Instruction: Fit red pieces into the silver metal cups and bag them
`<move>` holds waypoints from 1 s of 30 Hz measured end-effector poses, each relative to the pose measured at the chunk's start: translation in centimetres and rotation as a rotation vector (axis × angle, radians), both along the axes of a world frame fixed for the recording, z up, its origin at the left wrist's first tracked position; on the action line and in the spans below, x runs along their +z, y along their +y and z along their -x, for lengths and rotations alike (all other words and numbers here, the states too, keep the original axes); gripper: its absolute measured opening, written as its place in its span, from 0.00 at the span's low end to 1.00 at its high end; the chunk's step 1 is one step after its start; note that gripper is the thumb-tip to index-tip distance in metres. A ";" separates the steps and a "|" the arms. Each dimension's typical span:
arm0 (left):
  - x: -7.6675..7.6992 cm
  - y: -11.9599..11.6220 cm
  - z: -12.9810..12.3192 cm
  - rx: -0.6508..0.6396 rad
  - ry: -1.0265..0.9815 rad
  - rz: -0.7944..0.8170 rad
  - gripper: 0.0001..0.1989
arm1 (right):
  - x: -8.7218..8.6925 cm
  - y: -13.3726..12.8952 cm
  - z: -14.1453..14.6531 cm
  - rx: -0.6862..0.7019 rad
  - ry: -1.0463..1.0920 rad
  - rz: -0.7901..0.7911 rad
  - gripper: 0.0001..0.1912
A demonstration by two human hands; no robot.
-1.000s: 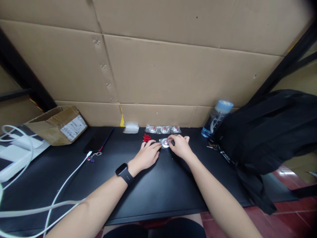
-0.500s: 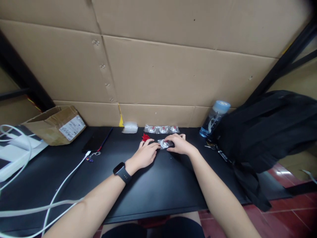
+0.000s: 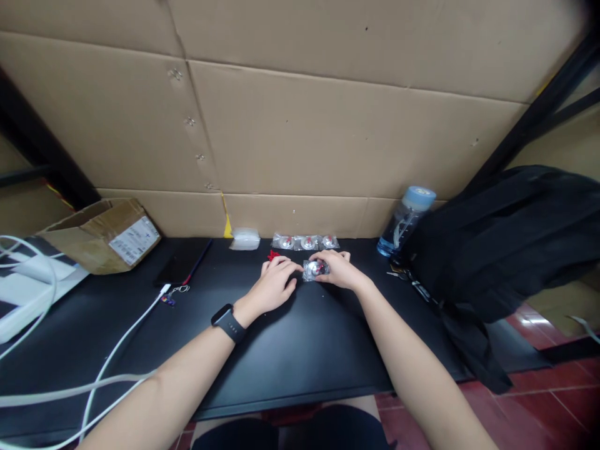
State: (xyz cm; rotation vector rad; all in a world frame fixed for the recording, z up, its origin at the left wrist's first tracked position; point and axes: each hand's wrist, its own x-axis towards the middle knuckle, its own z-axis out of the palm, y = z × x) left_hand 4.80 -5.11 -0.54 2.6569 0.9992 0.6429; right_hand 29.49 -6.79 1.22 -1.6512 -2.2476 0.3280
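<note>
Silver round disc with red piece in clear plastic packet (image 3: 312, 270) sits mid-table, on the black table (image 3: 300, 359). Right hand (image 3: 341, 269): thumb and index finger at packet's right side, can't tell if clamped. Left hand (image 3: 272, 287): fingers loosely spread, index tip by packet's left edge, contact unclear. Small red pile (image 3: 272, 255) just beyond left hand, partly hidden. Three similar packets (image 3: 307, 242) in a row, far side.

open desk (image 3: 304, 350) spreads between the arms (image 3: 178, 378) to the near edge, with a gap between right hand (image 3: 340, 269) and bottle (image 3: 403, 219). beyond, packets (image 3: 309, 242) and the wall (image 3: 295, 137) block the way; cables (image 3: 56, 393) cross the left, the bag (image 3: 506, 244) bulks at right.
</note>
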 end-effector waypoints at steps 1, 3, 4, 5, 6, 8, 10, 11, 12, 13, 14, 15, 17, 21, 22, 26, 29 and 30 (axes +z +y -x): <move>0.0 0.1 0.1 0.006 -0.001 0.000 0.16 | -0.1 0.0 0.0 -0.009 0.007 0.003 0.23; 0.0 0.3 0.2 0.017 0.000 0.001 0.15 | 0.0 0.0 -0.1 -0.021 0.027 0.013 0.21; 0.0 0.4 0.3 0.022 0.001 0.001 0.15 | 0.0 -0.1 -0.1 -0.024 0.039 0.020 0.21; 0.0 0.4 0.4 0.026 0.002 0.001 0.15 | 0.2 -0.2 -0.1 -0.025 0.052 0.028 0.21; 0.0 0.5 0.4 0.030 0.002 0.001 0.15 | 0.4 -0.3 -0.1 -0.023 0.065 0.037 0.21; 0.0 0.5 0.5 0.034 0.003 0.003 0.15 | 0.8 -0.5 0.0 -0.017 0.097 0.058 0.20; 0.1 0.6 0.6 0.038 0.004 0.003 0.15 | 1.1 -0.6 0.1 -0.014 0.140 0.078 0.21; 0.1 0.6 0.6 0.042 0.005 0.001 0.14 | 1.1 -0.7 0.2 -0.015 0.163 0.086 0.22; 0.2 0.7 0.7 0.046 0.005 -0.003 0.14 | 1.0 -0.7 0.2 -0.018 0.188 0.090 0.22; 0.4 0.8 0.8 0.055 0.003 -0.011 0.14 | 0.8 -0.6 0.2 -0.021 0.214 0.090 0.22; 0.6 1.0 1.0 0.070 -0.002 -0.021 0.14 | 0.6 -0.5 0.2 -0.027 0.239 0.087 0.22; 0.8 1.2 1.3 0.090 -0.008 -0.031 0.14 | 0.3 -0.3 0.2 -0.035 0.265 0.081 0.22; 1.2 1.7 2.0 0.149 -0.022 -0.047 0.14 | -0.1 0.4 0.3 -0.065 0.306 0.066 0.22; 1.7 3.0 3.8 0.281 -0.047 -0.050 0.12 | 0.5 3.4 1.1 -0.163 0.279 0.013 0.21; 1.7 3.3 4.2 0.306 -0.053 -0.045 0.12 | 0.9 4.4 1.5 -0.182 0.247 -0.001 0.21; 1.3 4.0 5.0 0.351 -0.057 -0.013 0.12 | 2.0 8.3 3.3 -0.165 0.113 -0.025 0.23; 1.0 4.1 5.2 0.348 -0.049 0.005 0.12 | 1.6 9.8 4.3 -0.113 0.015 -0.055 0.19; 1.0 4.1 5.2 0.346 -0.047 0.005 0.12 | 1.2 9.9 4.5 -0.099 -0.020 -0.082 0.17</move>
